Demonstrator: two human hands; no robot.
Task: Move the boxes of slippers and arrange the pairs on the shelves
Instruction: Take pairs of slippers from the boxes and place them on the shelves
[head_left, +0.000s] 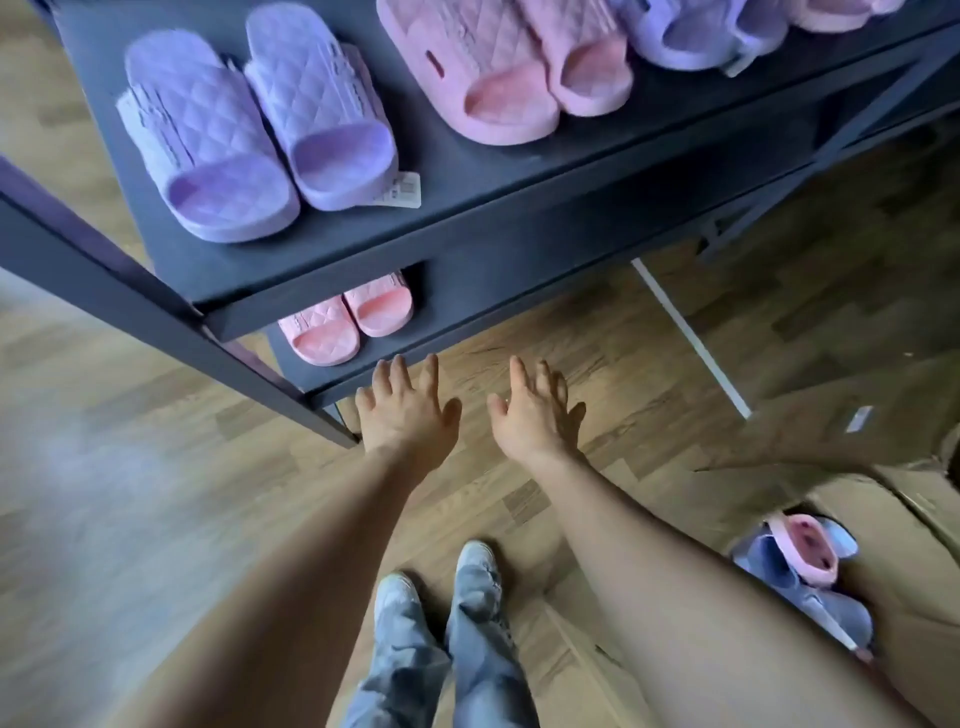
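Note:
A dark shelf unit (467, 208) stands in front of me. Its upper shelf carries a purple pair of slippers (249, 130), a pink pair (498, 67) and more purple and pink ones at the top right. A pink pair (345, 319) sits on the lower shelf. My left hand (408, 410) and my right hand (535, 410) hang side by side, both empty with fingers spread, just in front of the lower shelf's edge. An open cardboard box (883, 530) at the lower right holds blue and pink slippers (802, 561).
Wooden floor lies all around. My feet in grey trousers and shoes (441, 587) stand below the hands. The shelf's dark metal frame post (156, 312) slants across the left. A white strip (691, 338) lies on the floor to the right.

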